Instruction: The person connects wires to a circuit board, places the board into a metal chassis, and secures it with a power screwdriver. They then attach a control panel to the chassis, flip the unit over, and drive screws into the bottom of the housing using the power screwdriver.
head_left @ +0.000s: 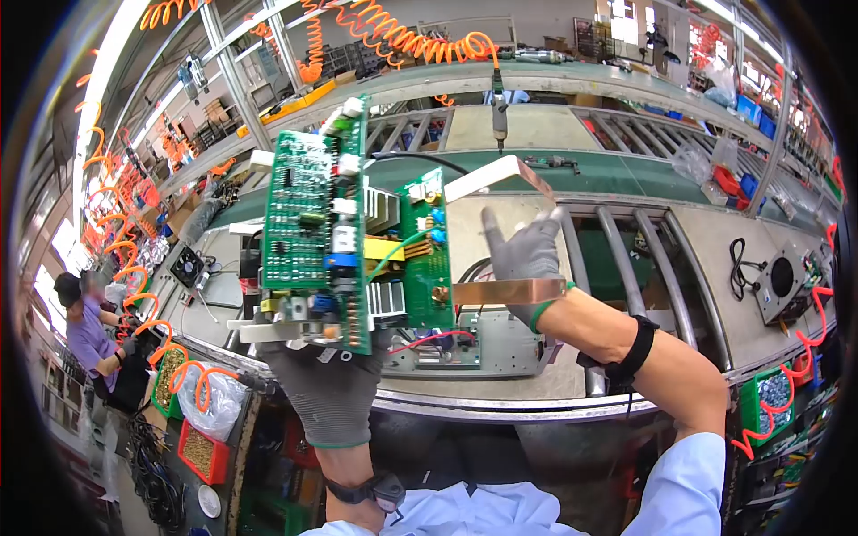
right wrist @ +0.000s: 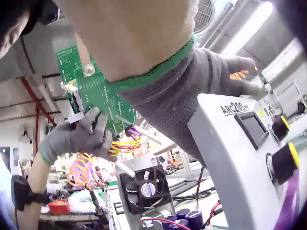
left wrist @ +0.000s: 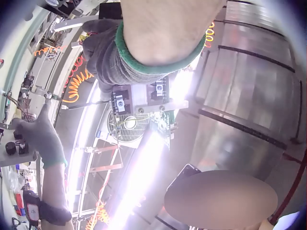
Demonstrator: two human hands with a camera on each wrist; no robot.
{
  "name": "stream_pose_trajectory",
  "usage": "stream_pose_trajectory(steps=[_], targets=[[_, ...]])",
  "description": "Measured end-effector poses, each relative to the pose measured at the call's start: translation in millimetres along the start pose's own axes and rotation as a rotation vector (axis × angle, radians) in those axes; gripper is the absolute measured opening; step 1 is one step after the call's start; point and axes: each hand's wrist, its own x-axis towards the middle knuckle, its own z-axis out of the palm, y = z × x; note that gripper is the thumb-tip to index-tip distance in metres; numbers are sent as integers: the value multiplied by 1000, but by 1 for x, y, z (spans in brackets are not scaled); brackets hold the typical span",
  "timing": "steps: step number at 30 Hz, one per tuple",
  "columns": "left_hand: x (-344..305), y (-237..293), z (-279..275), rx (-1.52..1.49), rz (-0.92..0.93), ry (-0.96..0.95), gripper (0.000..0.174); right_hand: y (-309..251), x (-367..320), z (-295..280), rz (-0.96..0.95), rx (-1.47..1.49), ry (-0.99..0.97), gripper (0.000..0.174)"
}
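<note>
My gloved left hand (head_left: 331, 384) grips a green circuit board assembly (head_left: 313, 214) from below and holds it up. In the right wrist view the left fingers (right wrist: 88, 124) curl at the board's edge. Heat sinks (head_left: 382, 210), a green wire and two flat copper strips (head_left: 509, 291) are on the assembly. My gloved right hand (head_left: 527, 255) hovers between the strips, fingers spread, holding nothing. Beneath the boards sits an open metal chassis (head_left: 527, 344) with a red wire. Its front panel (right wrist: 225, 143), marked ARC200, has knobs and stands beside the right hand in the right wrist view.
A roller conveyor (head_left: 630, 259) runs right of the chassis. Another unit with a fan (head_left: 782, 277) lies far right. An electric screwdriver (head_left: 500, 112) hangs from an orange coiled cord. Red bin (head_left: 204, 453) and green bin (head_left: 770, 402) hold small parts. Another person (head_left: 85, 326) works at left.
</note>
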Motion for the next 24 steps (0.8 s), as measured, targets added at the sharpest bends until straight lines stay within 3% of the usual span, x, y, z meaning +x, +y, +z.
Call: stream_pose_trajectory(steps=[3,6,10,11,12,14,17,20,24], targets=[[0,-2,2,65,31,28,79,10,2,10,-312,204,2,75],[-1,-6,-1,-11,-47,-42,84,18,-7,22,-349,332,141,69],[0,-14,2,-70,-97,-15,70,45,-10,53,-237,751,493,38],[0,-17,0,38,-42,-49,64,52,-14,47,-159,1018,346,18],[-3,-18,2,59,2,-50,65,48,-19,53,-72,1392,384,17],[-6,-19,3,101,47,-37,66,43,-20,73,-7,1525,519,21],[-7,-21,3,197,73,32,68,43,-36,75,147,1821,439,24],[-7,-21,5,187,-3,85,70,36,-35,89,152,1871,670,27],[-9,-27,10,128,-118,186,78,37,-38,90,301,1931,786,28]])
